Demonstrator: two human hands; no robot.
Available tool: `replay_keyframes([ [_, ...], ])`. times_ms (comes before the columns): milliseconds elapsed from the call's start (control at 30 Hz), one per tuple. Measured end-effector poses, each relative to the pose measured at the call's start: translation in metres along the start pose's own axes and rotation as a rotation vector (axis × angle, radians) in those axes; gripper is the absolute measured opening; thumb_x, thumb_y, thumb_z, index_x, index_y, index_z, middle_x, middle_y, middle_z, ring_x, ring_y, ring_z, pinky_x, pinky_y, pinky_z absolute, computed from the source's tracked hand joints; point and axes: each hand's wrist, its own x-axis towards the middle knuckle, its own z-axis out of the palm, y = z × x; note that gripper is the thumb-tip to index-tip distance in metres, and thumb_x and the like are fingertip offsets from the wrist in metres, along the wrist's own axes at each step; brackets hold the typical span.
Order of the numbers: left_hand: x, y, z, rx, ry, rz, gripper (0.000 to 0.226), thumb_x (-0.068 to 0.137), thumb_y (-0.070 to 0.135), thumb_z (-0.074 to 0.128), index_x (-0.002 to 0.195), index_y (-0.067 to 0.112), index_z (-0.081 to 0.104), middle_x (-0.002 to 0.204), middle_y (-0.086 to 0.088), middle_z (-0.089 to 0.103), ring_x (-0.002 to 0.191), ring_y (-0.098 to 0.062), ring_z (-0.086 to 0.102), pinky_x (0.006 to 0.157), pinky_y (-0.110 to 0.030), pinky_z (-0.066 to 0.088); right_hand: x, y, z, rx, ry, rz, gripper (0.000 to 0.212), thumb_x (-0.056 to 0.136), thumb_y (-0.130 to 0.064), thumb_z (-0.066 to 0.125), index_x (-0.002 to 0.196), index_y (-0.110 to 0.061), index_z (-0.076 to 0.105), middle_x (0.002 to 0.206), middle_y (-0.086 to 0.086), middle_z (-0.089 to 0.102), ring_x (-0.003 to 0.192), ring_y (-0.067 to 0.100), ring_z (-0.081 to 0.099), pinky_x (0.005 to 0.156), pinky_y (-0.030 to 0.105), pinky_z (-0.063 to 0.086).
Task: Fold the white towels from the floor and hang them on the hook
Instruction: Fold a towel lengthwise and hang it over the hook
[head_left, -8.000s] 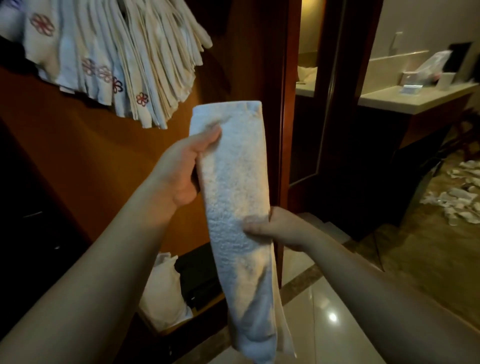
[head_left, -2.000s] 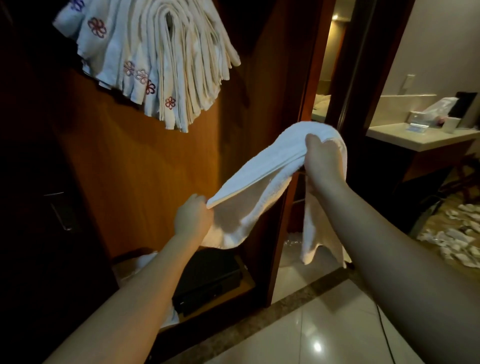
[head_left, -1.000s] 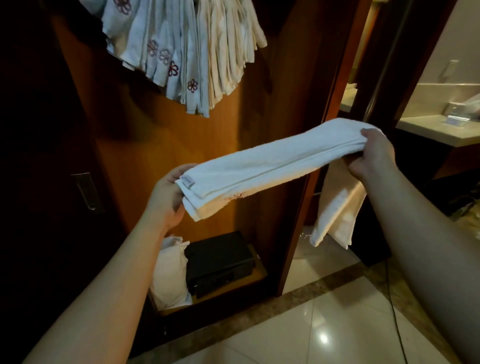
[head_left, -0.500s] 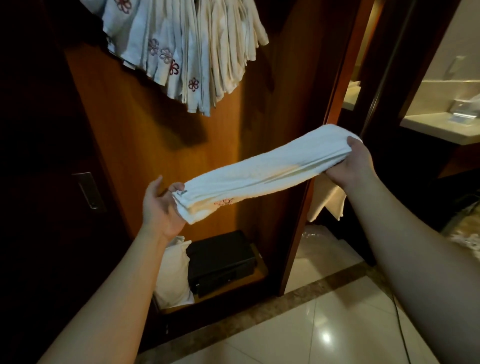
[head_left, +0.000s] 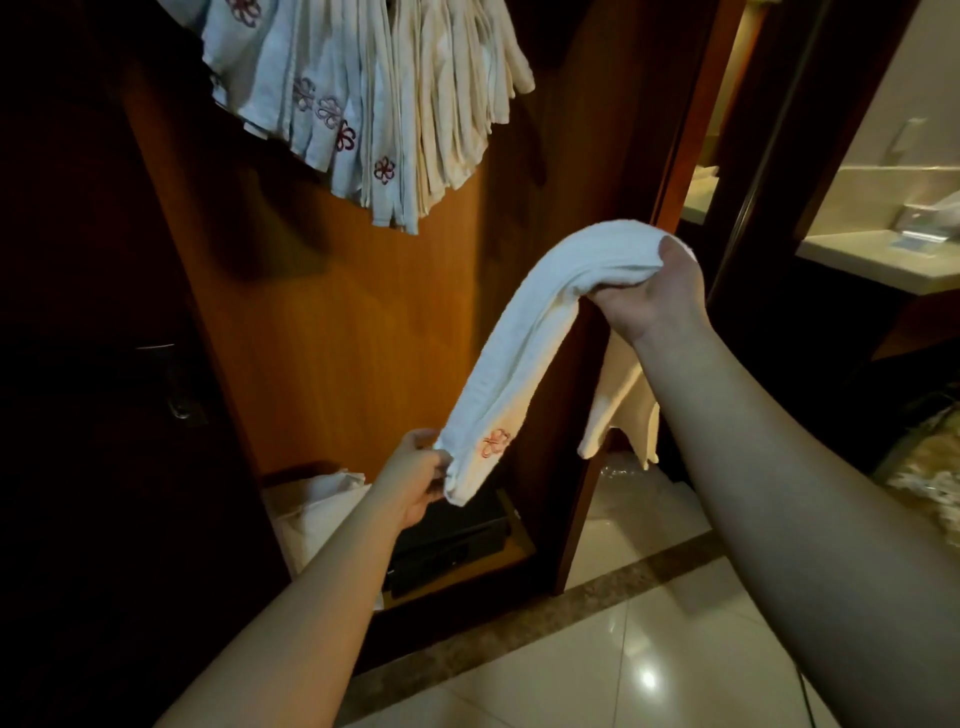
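1. Head view: the right hand (head_left: 652, 296) is gripping a folded white towel (head_left: 524, 343) at its middle, with the thumb lying over the top of the fold and the fingers curling round underneath.
2. The towel is arching over that hand, with one half sloping down and to the left, and the other half hanging behind the right forearm, where its pale corners are showing.
3. The left hand (head_left: 415, 480) is pinching the lower end of the towel, fingers clenching on the edge just beside a small red flower emblem (head_left: 494, 442) stitched near the hem.
4. The towel is being held in the air between the two hands, in front of an orange wooden panel (head_left: 332, 332) and well below a bunch of hung towels (head_left: 374, 98).
5. Those hung towels are fanning out at the top of the view, several of them showing the same flower emblem; what they are hanging from is lying outside the view.
6. Low in the wooden recess, a black box (head_left: 457, 535) is sitting on a shelf, with a white bag (head_left: 317, 509) just beside it to the left.
7. A glossy tiled floor (head_left: 623, 665) is reflecting a light spot below the arms.
8. At the right edge, a pale countertop (head_left: 878, 262) is showing through a doorway.
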Motion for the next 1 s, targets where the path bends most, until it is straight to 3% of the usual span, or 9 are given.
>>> replay_keyframes([
  [133, -0.010, 0.003, 0.025, 0.090, 0.081, 0.044, 0.058, 0.087, 0.005, 0.070, 0.135, 0.024, 0.043, 0.121, -0.010, 0.059, 0.102, -0.026, 0.063, 0.065, -0.032, 0.054, -0.009, 0.008, 0.023, 0.014, -0.052, -0.002, 0.061, 0.099, -0.028, 0.063, 0.148, -0.005, 0.036, 0.132, 0.028, 0.057, 0.120, 0.049, 0.056, 0.105, 0.068, 0.040],
  [233, -0.038, 0.021, 0.041, 0.084, 0.291, 0.345, 0.017, 0.097, 0.028, 0.058, 0.113, 0.035, 0.057, 0.112, 0.002, 0.064, 0.093, -0.012, 0.063, 0.066, -0.026, 0.047, -0.011, 0.017, 0.033, -0.020, -0.074, -0.011, 0.063, 0.098, -0.032, 0.064, 0.148, -0.005, 0.035, 0.116, 0.026, 0.060, 0.117, 0.046, 0.058, 0.107, 0.065, 0.041],
  [267, -0.053, 0.031, 0.048, 0.057, 0.268, 0.467, 0.008, 0.098, 0.041, 0.052, 0.100, 0.039, 0.060, 0.102, 0.008, 0.066, 0.084, -0.007, 0.063, 0.065, -0.023, 0.048, -0.012, 0.020, 0.037, -0.041, -0.097, -0.010, 0.063, 0.099, -0.033, 0.063, 0.148, -0.004, 0.035, 0.114, 0.025, 0.059, 0.117, 0.045, 0.058, 0.108, 0.064, 0.041],
  [333, -0.083, 0.054, 0.064, -0.004, 0.075, 0.633, 0.037, 0.094, 0.062, 0.041, 0.090, 0.036, 0.067, 0.085, 0.010, 0.067, 0.076, -0.006, 0.064, 0.066, -0.024, 0.052, -0.014, 0.028, 0.045, -0.104, -0.143, -0.010, 0.061, 0.101, -0.035, 0.059, 0.148, -0.003, 0.037, 0.120, 0.024, 0.061, 0.115, 0.042, 0.060, 0.109, 0.060, 0.042],
  [433, -0.105, 0.091, 0.093, 0.015, -0.203, 0.664, 0.072, 0.088, 0.079, 0.020, 0.121, 0.035, 0.066, 0.127, 0.006, 0.066, 0.116, -0.012, 0.060, 0.101, -0.035, 0.044, -0.018, 0.041, 0.060, -0.243, -0.163, -0.019, 0.062, 0.101, -0.036, 0.058, 0.151, -0.006, 0.036, 0.138, 0.022, 0.057, 0.124, 0.038, 0.058, 0.111, 0.056, 0.042],
  [500, -0.110, 0.114, 0.111, 0.030, -0.300, 0.595, 0.089, 0.085, 0.082, 0.009, 0.150, 0.030, 0.040, 0.157, 0.004, 0.040, 0.145, -0.016, 0.034, 0.113, -0.033, 0.021, -0.021, 0.048, 0.071, -0.303, -0.176, -0.023, 0.066, 0.101, -0.037, 0.058, 0.153, -0.009, 0.032, 0.146, 0.021, 0.051, 0.129, 0.037, 0.054, 0.112, 0.055, 0.041],
  [667, -0.103, 0.156, 0.124, -0.198, -0.337, 0.595, 0.084, 0.092, 0.070, -0.007, 0.161, 0.024, 0.012, 0.167, 0.001, 0.018, 0.154, -0.016, 0.009, 0.125, -0.039, 0.007, -0.030, 0.050, 0.105, -0.328, -0.247, -0.041, 0.067, 0.101, -0.040, 0.057, 0.155, -0.010, 0.030, 0.152, 0.019, 0.044, 0.136, 0.037, 0.048, 0.114, 0.055, 0.038],
  [900, -0.099, 0.214, 0.113, -0.631, -0.309, 0.639, 0.090, 0.088, 0.080, 0.004, 0.158, 0.026, 0.019, 0.164, -0.007, 0.025, 0.152, -0.028, 0.018, 0.124, -0.052, 0.013, -0.033, 0.052, 0.133, -0.396, -0.360, -0.155, 0.062, 0.102, -0.040, 0.055, 0.152, -0.010, 0.035, 0.155, 0.015, 0.043, 0.141, 0.032, 0.044, 0.117, 0.050, 0.037],
  [1000, -0.093, 0.234, 0.089, -0.742, -0.018, 0.732, 0.070, 0.097, 0.071, 0.031, 0.145, 0.021, 0.046, 0.146, -0.004, 0.054, 0.141, -0.027, 0.041, 0.109, -0.043, 0.040, -0.022, 0.053, 0.138, -0.593, -0.378, -0.341, 0.030, 0.099, -0.042, 0.057, 0.105, -0.012, 0.062, 0.116, 0.006, 0.070, 0.112, 0.023, 0.065, 0.102, 0.042, 0.050],
])
